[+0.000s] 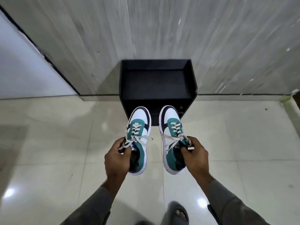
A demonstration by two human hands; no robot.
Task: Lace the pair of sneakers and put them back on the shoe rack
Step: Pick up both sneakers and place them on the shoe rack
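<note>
While both sneakers hang in the air above the pale glossy floor tiles [48,143], they show their uppers plainly: white leather with teal panels along the eyelets and sides, black trim curving round the toes, white soles and off-white laces threaded through every eyelet and tied in loose bows. The left sneaker [139,132] and the right sneaker [172,129] sit side by side with a gap between them, toes pointing away toward the black shoe rack [155,82], which stands against the grey streaked wall [162,26]. The toes overlap the rack's lower front from this view, though the shoes are held clear of it.

Small tongue labels carry print too tiny to read. Each heel opening is partly covered by the hand on it, and the rack's lower shelf is mostly hidden behind the shoes. At the bottom edge a foot in a dark slide sandal [178,211] is blurred.

The left hand [116,157] is clamped on the collar of the left sneaker, fingers curled inside the opening and thumb on the outer side. The right hand [194,155] pinches the collar of the right sneaker likewise. Both forearms reach forward in grey sleeves [227,200], wrists level and well apart.
</note>
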